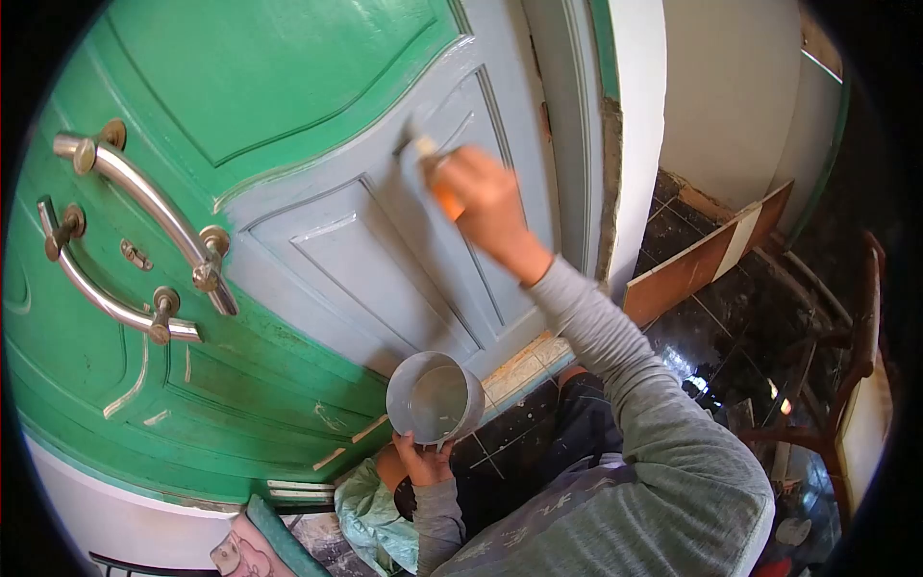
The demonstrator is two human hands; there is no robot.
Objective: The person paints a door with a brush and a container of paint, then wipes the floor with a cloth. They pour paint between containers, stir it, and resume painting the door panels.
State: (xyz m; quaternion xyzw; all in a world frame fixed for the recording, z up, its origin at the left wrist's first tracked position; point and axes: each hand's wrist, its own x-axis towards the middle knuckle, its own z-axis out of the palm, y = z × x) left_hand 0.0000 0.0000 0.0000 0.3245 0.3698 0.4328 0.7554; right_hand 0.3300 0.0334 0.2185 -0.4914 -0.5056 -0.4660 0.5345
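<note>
My right hand [486,207] is closed around a paintbrush [446,199] with an orange handle, its bristles against the upper part of a panelled door [288,82] and blurred by motion. Grey paint [322,212] covers the door's right part, while the rest of the surface is green. Low in front of the door, my left hand [423,464] grips a grey round paint pot [397,396] near its lower rim. The pot tilts toward me, and a little grey paint shows inside it.
Two curved metal handles [144,188] stick out from the door's left side. To the right, a brown board [663,288] stands on dark floor tiles, near a wooden chair [846,385]. Pink and teal cloth [255,543] lies at lower left.
</note>
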